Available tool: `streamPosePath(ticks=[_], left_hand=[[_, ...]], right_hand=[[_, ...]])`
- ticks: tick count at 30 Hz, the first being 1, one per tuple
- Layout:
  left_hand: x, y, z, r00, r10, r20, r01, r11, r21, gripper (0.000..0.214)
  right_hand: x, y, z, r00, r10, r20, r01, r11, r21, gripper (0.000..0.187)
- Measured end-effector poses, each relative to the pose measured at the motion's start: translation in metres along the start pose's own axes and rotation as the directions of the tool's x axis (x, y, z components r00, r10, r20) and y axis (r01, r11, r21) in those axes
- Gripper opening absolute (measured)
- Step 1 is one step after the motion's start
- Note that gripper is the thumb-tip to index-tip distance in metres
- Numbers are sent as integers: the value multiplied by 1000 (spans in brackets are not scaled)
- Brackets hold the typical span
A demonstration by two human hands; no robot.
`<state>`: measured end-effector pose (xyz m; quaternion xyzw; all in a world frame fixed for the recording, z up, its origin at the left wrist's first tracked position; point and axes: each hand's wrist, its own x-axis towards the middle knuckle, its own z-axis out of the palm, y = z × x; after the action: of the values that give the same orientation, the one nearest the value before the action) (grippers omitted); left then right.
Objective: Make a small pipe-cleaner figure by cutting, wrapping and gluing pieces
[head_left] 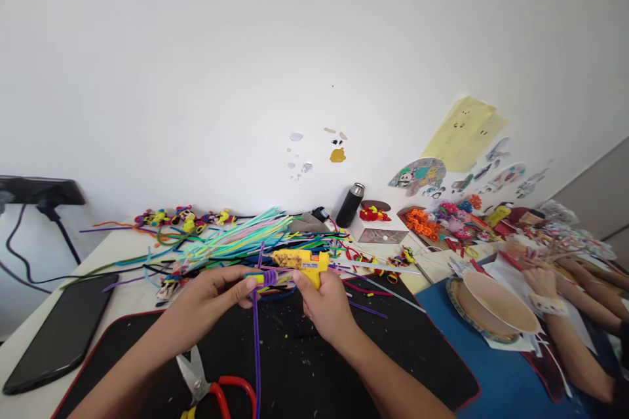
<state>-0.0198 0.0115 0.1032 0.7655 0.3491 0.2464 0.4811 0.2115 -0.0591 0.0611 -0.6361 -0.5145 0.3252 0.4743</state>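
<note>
Seen from above our own hands, we work at a cluttered craft bench (128, 255) against a white wall. Far left, a black power strip (39, 191) is fixed at the wall, its cables trailing down, and a dark tablet (59, 330) lies flat near the bench's left edge. A black mat (304, 366) with a red border covers the bench in front of us. On it, near the bottom edge, lie scissors (206, 386) with red handles, blades pointing up and left.

Our left hand (211, 291) is closed narrowly, its fingertips pinching a purple pipe cleaner (256, 340) where it is wound into a small coil; the loose end hangs straight down over the mat. Behind lies a loose heap of pipe cleaners (236, 242) in green, blue, pink and other colours, and a row of small finished figures (187, 216) sits by the wall.

Our right hand (327, 304) is wrapped around the grip of a yellow glue gun (302, 262), held just above the mat with its barrel pointing left, close to the purple coil.

Further right stand a black flask (350, 205), then orange and red craft pieces (422, 222). Stickers and yellow paper (464, 131) are on the wall. At the far right, another person's hand (540, 278) rests beside a paper bowl (496, 301) on a blue mat (491, 373).
</note>
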Motion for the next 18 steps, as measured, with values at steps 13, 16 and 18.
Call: streamPosePath(ticks=[13, 16, 18], left_hand=[[1, -1, 1, 1000, 8, 7, -8, 1000, 17, 48], [1, -1, 1, 1000, 15, 3, -15, 1000, 4, 47], [1, 0, 0, 1000, 16, 2, -16, 1000, -11, 46]], right_hand=[[-1, 3, 3, 999, 45, 3, -45, 997, 61, 55], [-2, 4, 3, 998, 59, 17, -61, 994, 94, 55], [-2, 4, 3, 997, 73, 33, -77, 991, 109, 55]])
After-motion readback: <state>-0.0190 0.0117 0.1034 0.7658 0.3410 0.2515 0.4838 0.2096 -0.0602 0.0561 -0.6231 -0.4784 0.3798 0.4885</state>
